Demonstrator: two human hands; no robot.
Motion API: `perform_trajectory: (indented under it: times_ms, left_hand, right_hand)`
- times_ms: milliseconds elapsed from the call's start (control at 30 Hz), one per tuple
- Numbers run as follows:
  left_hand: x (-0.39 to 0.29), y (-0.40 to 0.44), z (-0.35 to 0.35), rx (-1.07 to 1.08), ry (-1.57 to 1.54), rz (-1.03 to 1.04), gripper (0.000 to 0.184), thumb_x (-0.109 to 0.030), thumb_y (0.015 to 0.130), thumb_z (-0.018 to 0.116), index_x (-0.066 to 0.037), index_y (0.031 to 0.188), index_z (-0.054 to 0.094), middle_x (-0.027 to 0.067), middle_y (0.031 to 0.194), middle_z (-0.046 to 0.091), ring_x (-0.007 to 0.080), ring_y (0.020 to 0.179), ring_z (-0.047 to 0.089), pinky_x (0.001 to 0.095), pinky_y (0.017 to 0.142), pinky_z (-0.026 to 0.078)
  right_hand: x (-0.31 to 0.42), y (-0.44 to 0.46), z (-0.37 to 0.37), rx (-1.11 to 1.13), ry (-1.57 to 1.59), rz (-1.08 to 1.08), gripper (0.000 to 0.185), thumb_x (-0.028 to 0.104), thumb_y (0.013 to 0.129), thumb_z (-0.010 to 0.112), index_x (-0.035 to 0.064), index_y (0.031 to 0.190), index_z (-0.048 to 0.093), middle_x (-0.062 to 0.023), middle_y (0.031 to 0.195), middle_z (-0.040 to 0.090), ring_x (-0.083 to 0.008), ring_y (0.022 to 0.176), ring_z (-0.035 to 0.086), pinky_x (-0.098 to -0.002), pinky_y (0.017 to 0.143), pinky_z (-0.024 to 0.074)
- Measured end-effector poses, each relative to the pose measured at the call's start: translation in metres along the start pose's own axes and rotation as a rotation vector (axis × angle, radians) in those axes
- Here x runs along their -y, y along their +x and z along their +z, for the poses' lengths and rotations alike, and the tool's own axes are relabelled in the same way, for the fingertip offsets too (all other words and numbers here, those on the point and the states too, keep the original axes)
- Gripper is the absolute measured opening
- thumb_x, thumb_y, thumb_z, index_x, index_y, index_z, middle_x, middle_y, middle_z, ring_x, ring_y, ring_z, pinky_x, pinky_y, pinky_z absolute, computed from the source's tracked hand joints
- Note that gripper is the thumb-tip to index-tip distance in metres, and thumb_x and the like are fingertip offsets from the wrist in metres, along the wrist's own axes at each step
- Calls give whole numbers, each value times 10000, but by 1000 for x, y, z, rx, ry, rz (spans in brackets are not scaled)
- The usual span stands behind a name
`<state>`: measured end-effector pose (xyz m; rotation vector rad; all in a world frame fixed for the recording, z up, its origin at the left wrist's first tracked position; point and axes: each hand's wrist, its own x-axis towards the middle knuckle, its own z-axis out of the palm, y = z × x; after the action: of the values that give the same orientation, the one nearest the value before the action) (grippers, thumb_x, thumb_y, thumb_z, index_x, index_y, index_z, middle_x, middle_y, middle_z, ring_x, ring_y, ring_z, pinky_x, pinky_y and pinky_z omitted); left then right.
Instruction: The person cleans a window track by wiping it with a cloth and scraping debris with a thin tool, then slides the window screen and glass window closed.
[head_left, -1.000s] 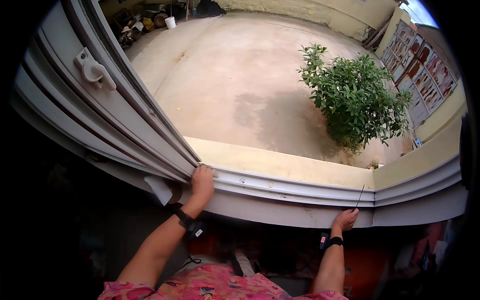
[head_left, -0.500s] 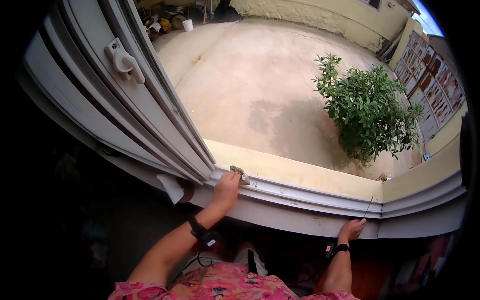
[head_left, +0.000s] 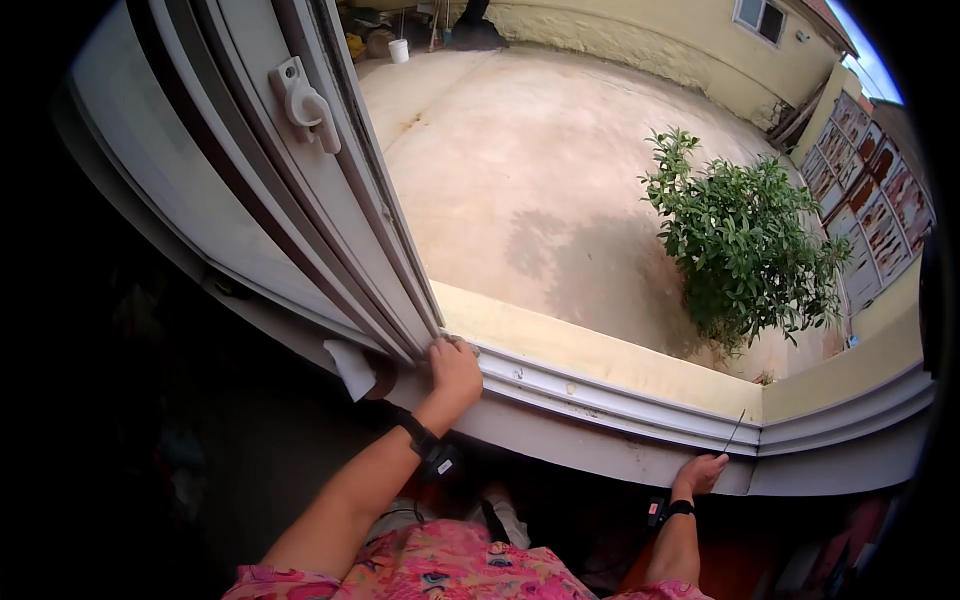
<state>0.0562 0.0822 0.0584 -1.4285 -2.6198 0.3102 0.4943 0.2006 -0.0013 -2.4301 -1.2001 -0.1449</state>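
Observation:
At the lower corner of the open sliding window sash (head_left: pixel 400 300), my left hand (head_left: pixel 455 378) is closed around a crumpled, dirty cloth (head_left: pixel 472 348). Most of that cloth is hidden by the fingers. The hand rests on the white window track (head_left: pixel 620 408), right where the sash meets it. Farther along the sill, near the right corner, my right hand (head_left: pixel 703 474) grips a thin dark rod (head_left: pixel 735 432). The rod points up and slightly right over the track; its exact kind is too small to make out.
A roll of white paper (head_left: pixel 352 372) stands on the inner sill left of my left hand. The sash carries a white latch handle (head_left: pixel 303 108). Outside are a concrete yard (head_left: pixel 500 170), a leafy bush (head_left: pixel 745 225), a white bucket (head_left: pixel 399 51) and a rusty gate (head_left: pixel 870 180).
My left hand has moved with the cloth against the sash's lower corner, covering most of the cloth. My right hand still holds the rod in about the same place. The view has shifted a little.

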Motion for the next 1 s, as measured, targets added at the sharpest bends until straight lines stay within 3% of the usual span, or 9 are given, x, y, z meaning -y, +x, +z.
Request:
perform_trajectory:
  times_ms: [200, 267, 500, 533, 600, 700, 767, 833, 1000]
  left_hand:
    - [-6, -5, 6, -33, -336, -121, 272, -246, 821, 502, 13, 874, 563, 179, 938, 585, 322, 936, 477, 432, 858, 349]
    - [-10, -16, 9, -218, -384, 113, 212, -203, 811, 519, 1, 844, 566, 178, 922, 590, 312, 913, 489, 411, 826, 380]
    - [2, -24, 27, -433, -819, 342, 122, -99, 758, 558, -9, 836, 582, 130, 874, 566, 292, 880, 501, 406, 814, 438]
    - [4, -24, 21, -434, -820, 341, 122, -99, 758, 558, -9, 836, 582, 130, 874, 566, 292, 880, 501, 406, 814, 438]
    - [13, -22, 10, -380, -576, 139, 118, -61, 732, 538, 10, 818, 577, 145, 870, 565, 302, 884, 496, 377, 808, 441]
    - [22, -14, 19, -306, -382, 98, 118, -42, 713, 519, 27, 796, 568, 159, 862, 563, 310, 888, 493, 370, 806, 437]
    - [19, -11, 25, -344, -378, 105, 112, -53, 713, 513, 23, 775, 567, 166, 847, 562, 310, 887, 494, 369, 792, 433]
    - [14, -6, 24, -197, -327, 21, 143, -89, 698, 541, 12, 784, 594, 156, 878, 569, 294, 931, 492, 362, 779, 434]
    - [7, -5, 27, -280, -427, -22, 157, -109, 715, 550, 9, 807, 595, 140, 872, 584, 277, 888, 516, 356, 772, 436]
  right_hand:
    - [-4, 3, 2, -20, -2, -16, 206, 173, 866, 424, 47, 1028, 445, -182, 1030, 573, -408, 877, 560, -506, 704, 444]
    - [-4, 3, 3, 13, -27, 19, 221, 187, 872, 403, 58, 1047, 444, -175, 1071, 566, -394, 904, 566, -495, 734, 454]
    - [-16, 10, 17, -12, -31, 6, 229, 175, 868, 423, 55, 1061, 449, -175, 1032, 575, -398, 864, 574, -504, 696, 461]
    - [-13, 10, 15, -5, -30, 10, 222, 172, 868, 424, 54, 1054, 448, -176, 1030, 574, -400, 863, 573, -505, 698, 460]
    - [-10, 8, 11, 4, -32, 15, 215, 170, 868, 426, 52, 1047, 447, -178, 1027, 572, -402, 862, 572, -506, 700, 458]
    - [-11, 8, 12, -2, -29, 5, 200, 169, 868, 425, 50, 1028, 444, -178, 1023, 571, -405, 865, 568, -505, 700, 456]
    - [-19, 11, 21, -64, 5, -59, 190, 171, 867, 425, 49, 1012, 440, -178, 1021, 571, -406, 870, 565, -506, 700, 454]
    - [-14, 8, 14, -44, -2, -35, 196, 171, 867, 423, 49, 1019, 442, -179, 1022, 570, -406, 871, 565, -505, 699, 454]
    - [0, 4, -5, 32, -33, 19, 217, 169, 860, 402, 50, 1035, 450, -183, 1094, 556, -393, 922, 560, -479, 737, 462]
